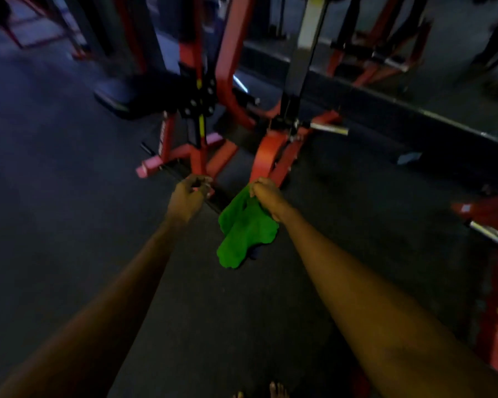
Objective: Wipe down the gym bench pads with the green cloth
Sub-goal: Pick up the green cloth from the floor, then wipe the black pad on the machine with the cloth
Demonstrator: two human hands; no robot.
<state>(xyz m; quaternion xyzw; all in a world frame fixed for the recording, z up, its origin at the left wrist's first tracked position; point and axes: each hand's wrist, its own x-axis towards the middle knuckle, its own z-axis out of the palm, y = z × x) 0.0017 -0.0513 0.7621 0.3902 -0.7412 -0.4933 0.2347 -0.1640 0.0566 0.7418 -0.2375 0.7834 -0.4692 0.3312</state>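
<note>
Right grip (pixel 263 193) closed, pinching the top edge of the green cloth (pixel 245 234); the cloth hangs bunched below the knuckles, in the air over the dark floor (pixel 55 196), touching no pad. Left grip (pixel 189 196) is just beside it, apart from the cloth, fingers curled in with nothing visible in them. Both arms reach straight out. Just past the grips sit the red machine base (pixel 196 156) and a second red upright (pixel 268 156) with a chrome peg (pixel 328 129) sticking out. A black pad (pixel 118 96) sits further back left, blurred. Another red frame (pixel 495 311) stands at the right edge. Bare toes (pixel 276 390) at the bottom.
</note>
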